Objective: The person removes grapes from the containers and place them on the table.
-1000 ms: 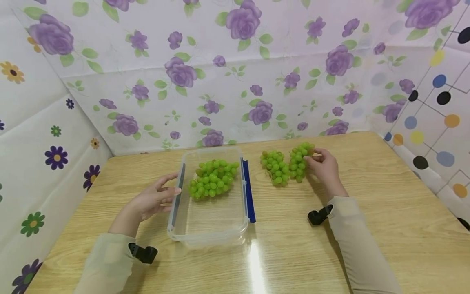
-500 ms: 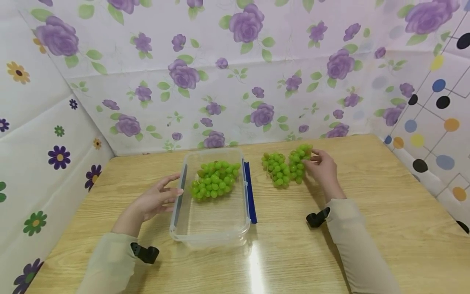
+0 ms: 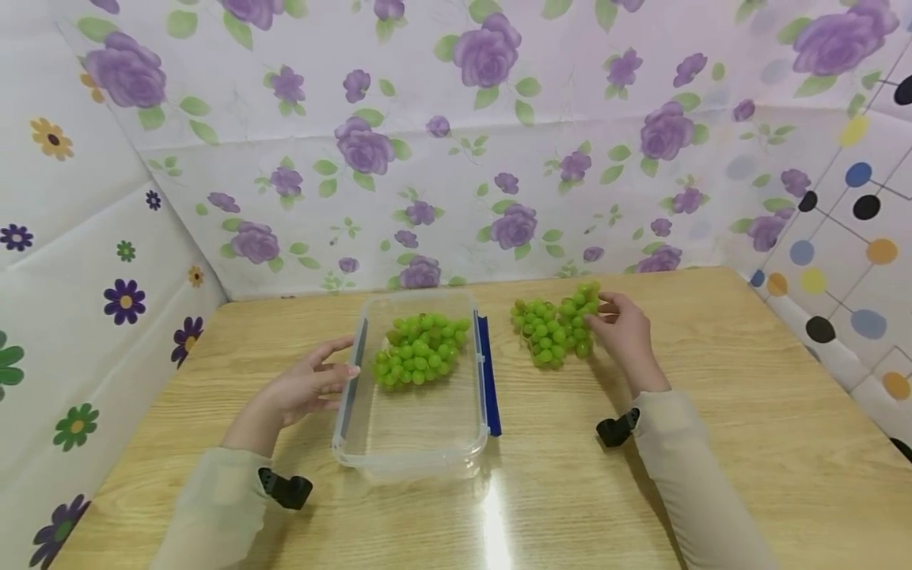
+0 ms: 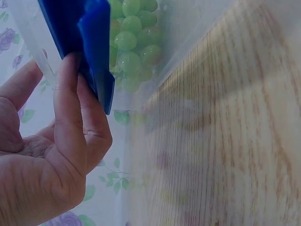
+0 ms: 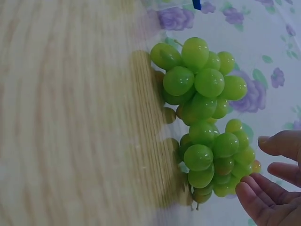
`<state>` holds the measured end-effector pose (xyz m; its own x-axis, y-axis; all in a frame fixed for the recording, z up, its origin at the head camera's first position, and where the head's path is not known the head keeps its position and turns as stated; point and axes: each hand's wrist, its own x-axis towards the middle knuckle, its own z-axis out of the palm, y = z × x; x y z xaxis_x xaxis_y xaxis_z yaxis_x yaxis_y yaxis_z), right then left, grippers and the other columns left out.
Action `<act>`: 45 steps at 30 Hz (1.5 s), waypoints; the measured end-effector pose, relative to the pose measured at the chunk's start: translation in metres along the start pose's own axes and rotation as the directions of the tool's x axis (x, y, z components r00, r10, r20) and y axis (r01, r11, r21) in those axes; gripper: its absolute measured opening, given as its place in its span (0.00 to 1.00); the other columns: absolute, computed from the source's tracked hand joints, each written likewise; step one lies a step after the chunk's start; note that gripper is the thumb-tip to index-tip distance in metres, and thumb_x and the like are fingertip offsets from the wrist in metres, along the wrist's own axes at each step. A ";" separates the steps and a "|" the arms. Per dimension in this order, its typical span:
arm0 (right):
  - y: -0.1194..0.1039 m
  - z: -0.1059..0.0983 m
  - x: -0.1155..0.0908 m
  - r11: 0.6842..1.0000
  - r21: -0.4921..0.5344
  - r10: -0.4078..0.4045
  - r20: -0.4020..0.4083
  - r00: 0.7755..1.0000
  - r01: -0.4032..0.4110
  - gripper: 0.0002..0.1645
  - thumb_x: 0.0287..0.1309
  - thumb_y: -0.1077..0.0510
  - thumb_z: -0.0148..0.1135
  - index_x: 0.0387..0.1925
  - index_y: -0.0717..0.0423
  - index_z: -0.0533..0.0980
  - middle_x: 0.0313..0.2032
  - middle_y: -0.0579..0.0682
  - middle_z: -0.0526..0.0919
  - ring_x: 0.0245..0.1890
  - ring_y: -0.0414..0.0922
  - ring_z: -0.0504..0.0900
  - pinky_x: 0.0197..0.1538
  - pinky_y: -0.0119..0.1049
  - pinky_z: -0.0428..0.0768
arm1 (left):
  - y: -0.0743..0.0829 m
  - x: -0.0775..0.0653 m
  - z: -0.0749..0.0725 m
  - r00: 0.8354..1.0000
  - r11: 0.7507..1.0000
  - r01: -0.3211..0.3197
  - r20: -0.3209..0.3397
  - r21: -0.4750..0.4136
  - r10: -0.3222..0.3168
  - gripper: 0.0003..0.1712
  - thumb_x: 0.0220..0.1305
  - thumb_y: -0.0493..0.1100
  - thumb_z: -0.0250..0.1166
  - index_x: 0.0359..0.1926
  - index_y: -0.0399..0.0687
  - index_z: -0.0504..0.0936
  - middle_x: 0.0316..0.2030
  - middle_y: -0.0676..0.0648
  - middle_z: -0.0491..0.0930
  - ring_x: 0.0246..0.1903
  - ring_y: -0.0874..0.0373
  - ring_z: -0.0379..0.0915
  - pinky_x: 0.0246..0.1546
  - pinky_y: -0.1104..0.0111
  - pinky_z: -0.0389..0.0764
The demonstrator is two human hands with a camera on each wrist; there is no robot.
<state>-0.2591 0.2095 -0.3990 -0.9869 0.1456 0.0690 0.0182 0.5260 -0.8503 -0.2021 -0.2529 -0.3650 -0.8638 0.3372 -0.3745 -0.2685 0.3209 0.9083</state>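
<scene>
My left hand (image 3: 306, 388) holds the near-side rim of a clear plastic container (image 3: 420, 431) at its left wall. In the left wrist view its fingers lie on and behind a blue flap (image 4: 96, 52) of that container. Inside the container lies a bunch of green grapes (image 3: 420, 348), toward the far end. To the right of it, two smaller bunches sit side by side on the table, a left bunch (image 3: 539, 328) and a right bunch (image 3: 580, 317). My right hand (image 3: 623, 328) touches the right bunch with its fingertips; thumb and fingers stand apart in the right wrist view.
A wooden table (image 3: 556, 475) carries everything. A second blue flap (image 3: 489, 376) hangs from the container's right side. Flower-patterned sheeting (image 3: 456, 198) rises behind the table, with more sheeting at left and right. Black wrist cameras (image 3: 285, 488) are strapped over both sleeves.
My right hand has shifted slightly left, and the right bunch has moved against the left one. The left hand keeps its place on the container. The head view has shifted slightly.
</scene>
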 end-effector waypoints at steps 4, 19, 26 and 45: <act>-0.002 0.002 -0.002 0.998 -0.027 -0.058 0.002 0.998 0.058 0.30 0.64 0.59 0.57 0.66 0.63 0.63 0.56 0.66 0.73 0.55 0.61 0.73 0.54 0.53 0.75 | 0.000 0.000 0.001 1.000 1.000 0.008 -0.005 -0.005 -0.008 0.46 0.68 0.50 0.58 0.76 0.58 0.38 0.71 0.31 0.47 0.68 0.31 0.44 0.51 0.59 0.74; -0.028 0.009 -0.012 0.943 -0.177 -0.283 0.010 0.959 0.281 0.26 0.60 0.61 0.62 0.59 0.67 0.70 0.49 0.66 0.77 0.46 0.59 0.76 0.50 0.53 0.75 | 0.000 0.000 0.000 1.000 1.000 0.008 -0.007 -0.001 -0.008 0.45 0.69 0.50 0.57 0.76 0.58 0.38 0.71 0.31 0.46 0.69 0.32 0.43 0.51 0.60 0.74; -0.043 0.010 -0.019 0.917 -0.183 -0.355 0.034 0.934 0.355 0.26 0.59 0.63 0.62 0.58 0.68 0.71 0.48 0.67 0.77 0.48 0.60 0.75 0.52 0.53 0.74 | -0.001 -0.001 0.000 1.000 1.000 0.004 -0.005 -0.006 -0.004 0.45 0.69 0.50 0.57 0.76 0.58 0.38 0.71 0.32 0.46 0.69 0.32 0.44 0.54 0.57 0.73; -0.092 0.030 -0.035 0.828 -0.230 -0.475 0.199 0.857 0.512 0.26 0.58 0.62 0.64 0.57 0.67 0.72 0.53 0.64 0.76 0.51 0.58 0.75 0.53 0.51 0.75 | -0.003 0.000 0.000 1.000 1.000 -0.002 -0.016 -0.017 0.002 0.45 0.68 0.51 0.58 0.76 0.59 0.40 0.71 0.32 0.46 0.68 0.33 0.45 0.50 0.61 0.74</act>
<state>-0.2308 0.1310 -0.3394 -0.8864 -0.2917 0.3594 -0.4536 0.7022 -0.5487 -0.2014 -0.2539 -0.3679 -0.8709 0.3238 -0.3698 -0.2737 0.3054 0.9121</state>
